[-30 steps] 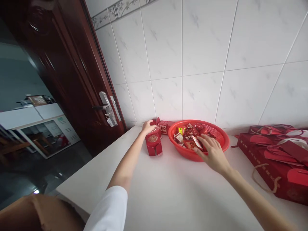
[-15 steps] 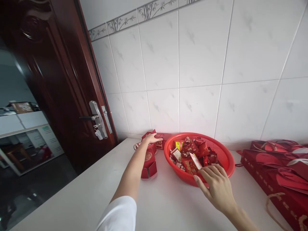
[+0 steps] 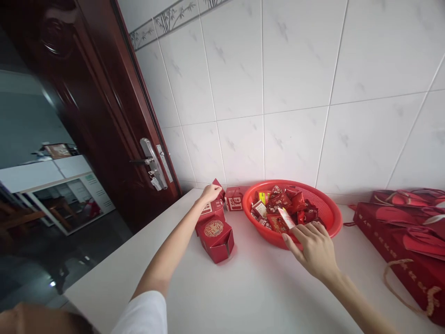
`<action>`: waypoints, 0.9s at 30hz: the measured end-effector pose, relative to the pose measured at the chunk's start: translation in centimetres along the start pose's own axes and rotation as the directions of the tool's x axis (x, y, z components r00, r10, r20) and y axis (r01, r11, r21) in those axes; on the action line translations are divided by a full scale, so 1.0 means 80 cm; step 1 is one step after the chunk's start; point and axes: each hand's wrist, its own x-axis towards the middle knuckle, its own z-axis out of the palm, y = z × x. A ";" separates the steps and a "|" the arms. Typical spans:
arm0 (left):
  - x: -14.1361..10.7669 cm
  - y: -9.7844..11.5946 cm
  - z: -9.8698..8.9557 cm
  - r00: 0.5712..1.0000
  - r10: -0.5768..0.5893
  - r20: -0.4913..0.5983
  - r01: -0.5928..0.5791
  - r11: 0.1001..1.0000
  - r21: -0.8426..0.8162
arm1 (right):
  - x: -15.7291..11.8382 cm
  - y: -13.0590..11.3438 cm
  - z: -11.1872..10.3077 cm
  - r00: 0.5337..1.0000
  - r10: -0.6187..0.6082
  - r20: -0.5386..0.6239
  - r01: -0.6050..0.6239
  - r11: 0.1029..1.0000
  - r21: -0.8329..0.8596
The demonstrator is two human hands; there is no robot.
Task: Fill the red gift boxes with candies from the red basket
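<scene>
My left hand (image 3: 211, 192) is closed on a red box (image 3: 218, 189) among several small red boxes beside the basket. Nearest me in that group is a hexagonal red box (image 3: 215, 234) with a gold round emblem. A red plastic basket (image 3: 332, 218) holds several red packets (image 3: 279, 202) and a yellow one (image 3: 262, 198). My right hand (image 3: 314, 248) rests over the basket's front rim, thumb outside and fingers bent over the edge; whether it holds anything is hidden. A white and red packet (image 3: 285, 218) sticks up just beyond its fingers.
Red gift bags (image 3: 396, 241) with rope handles lie at the right of the white table (image 3: 257, 292). Behind stands a tiled wall (image 3: 295, 69). A dark red door (image 3: 107, 116) with a metal handle is at the left. A brown object is blurred at the lower left.
My left hand has shifted slightly left and its fingers have closed on a box. The hexagonal box and its neighbours show more fully. My right hand stays at the rim. The view has shifted.
</scene>
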 end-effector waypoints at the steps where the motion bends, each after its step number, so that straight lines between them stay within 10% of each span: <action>1: -0.002 0.000 -0.009 0.998 -0.008 -0.055 0.007 1.000 -0.029 | -0.001 0.000 0.001 1.000 0.004 0.006 -0.004 1.000 0.002; 5: -0.012 0.021 -0.051 0.977 0.013 -0.214 -0.049 0.985 -0.163 | -0.003 0.000 0.001 0.993 0.071 0.090 -0.076 0.995 0.057; 8: -0.040 0.063 -0.077 0.929 0.205 -0.307 -0.321 0.858 -0.401 | 0.005 0.000 -0.010 0.961 0.196 0.196 -0.239 0.943 0.230; 12: -0.116 0.134 -0.089 0.790 0.526 -0.316 -0.613 0.691 -0.382 | 0.031 0.004 -0.048 0.832 0.416 0.366 -0.553 0.574 0.604; 14: -0.160 0.162 -0.080 0.663 0.694 -0.281 -0.748 0.601 -0.281 | 0.044 0.008 -0.074 0.789 0.450 0.418 -0.592 0.378 0.712; 17: -0.217 0.189 -0.045 0.314 0.928 -0.200 -0.949 0.307 -0.067 | 0.058 0.016 -0.114 0.775 0.388 0.498 -0.607 0.241 0.757; 21: -0.258 0.200 0.016 0.036 0.999 -0.034 -0.999 0.036 -0.002 | 0.059 0.024 -0.153 0.758 0.231 0.610 -0.643 0.420 0.640; 24: -0.266 0.195 0.051 -0.009 0.995 0.097 -1.000 -0.009 0.001 | 0.051 0.031 -0.162 0.685 0.113 0.719 -0.607 0.635 0.478; 27: -0.262 0.182 0.072 0.044 0.993 0.109 -0.999 0.046 -0.021 | 0.044 0.035 -0.157 0.612 0.058 0.789 -0.539 0.760 0.362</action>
